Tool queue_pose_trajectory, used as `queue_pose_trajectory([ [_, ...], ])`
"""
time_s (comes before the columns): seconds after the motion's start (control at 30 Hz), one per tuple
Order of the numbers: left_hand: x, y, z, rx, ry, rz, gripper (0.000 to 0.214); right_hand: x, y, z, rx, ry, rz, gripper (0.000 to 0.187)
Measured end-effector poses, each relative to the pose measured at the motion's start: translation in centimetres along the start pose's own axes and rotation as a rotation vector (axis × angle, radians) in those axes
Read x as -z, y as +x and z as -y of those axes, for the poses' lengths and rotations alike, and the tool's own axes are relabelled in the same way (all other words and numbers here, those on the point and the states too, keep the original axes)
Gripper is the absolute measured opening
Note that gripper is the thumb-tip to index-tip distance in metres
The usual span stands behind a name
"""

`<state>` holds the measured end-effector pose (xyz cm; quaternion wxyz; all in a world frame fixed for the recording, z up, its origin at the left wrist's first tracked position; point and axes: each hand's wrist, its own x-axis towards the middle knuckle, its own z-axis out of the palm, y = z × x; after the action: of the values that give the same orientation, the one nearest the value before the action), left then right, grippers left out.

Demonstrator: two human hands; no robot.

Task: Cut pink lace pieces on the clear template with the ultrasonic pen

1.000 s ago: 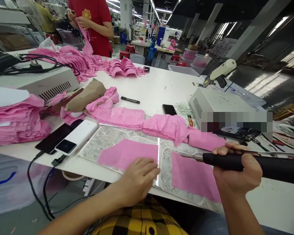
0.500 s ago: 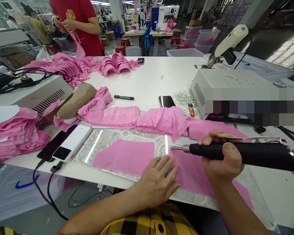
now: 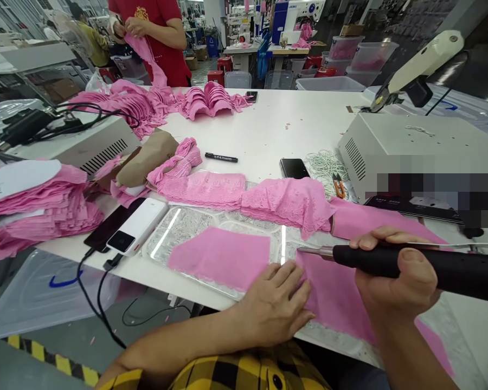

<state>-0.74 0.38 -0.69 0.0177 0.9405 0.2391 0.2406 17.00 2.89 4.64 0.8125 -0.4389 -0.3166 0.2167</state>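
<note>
My left hand point(image 3: 277, 302) lies palm down with its fingers stretched out. It touches the inner edges of two flat pink fabric pieces, the left piece point(image 3: 223, 257) and the right piece point(image 3: 333, 303). Both lie on a clear patterned sheet point(image 3: 187, 221). My right hand point(image 3: 398, 271) is wrapped round a thick black handheld tool point(image 3: 463, 268) with a narrow metal tip. That tip points left and rests at or just over the upper left corner of the right piece. Whether it touches the cloth, I cannot tell.
Lacy pink fabric point(image 3: 284, 203) lies behind the sheet. A white power bank point(image 3: 137, 226), a marker point(image 3: 221, 157), a phone point(image 3: 294, 168) and orange snips point(image 3: 339, 186) lie around it. Grey boxes point(image 3: 423, 135) flank the table. A person in red point(image 3: 158, 40) handles pink cloth at the back.
The whole view has swung, so the table and things appear further right. Both hands keep nearly the same place on the cloth, and the tool tip stays near the right piece's corner.
</note>
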Motion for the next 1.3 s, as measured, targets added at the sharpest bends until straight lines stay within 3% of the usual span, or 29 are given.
queue_pose_trajectory([
  [0.17,0.4,0.1,-0.2,-0.015,0.015,-0.029,0.04,-0.2,-0.1,0.1,0.016,-0.012,0.007,0.012],
  [0.37,1.1,-0.9,-0.6,-0.163,-0.076,-0.147,0.029,0.9,0.6,0.1,-0.014,0.054,-0.042,0.019],
  [0.57,1.1,-1.4,-0.4,-0.162,-0.123,-0.233,0.025,1.8,0.3,0.7,-0.05,0.07,0.046,0.018],
  [0.93,1.1,-1.3,-0.4,-0.184,-0.108,-0.192,0.024,2.0,-0.4,0.4,-0.005,0.08,0.198,0.013],
  [1.1,1.1,-1.3,-0.3,-0.19,-0.104,-0.181,0.024,1.7,-0.3,0.5,0.022,0.078,0.187,0.012],
  [1.3,1.3,-1.5,-0.3,-0.223,-0.131,-0.196,0.023,2.2,-0.3,1.4,-0.085,0.136,0.28,0.018],
])
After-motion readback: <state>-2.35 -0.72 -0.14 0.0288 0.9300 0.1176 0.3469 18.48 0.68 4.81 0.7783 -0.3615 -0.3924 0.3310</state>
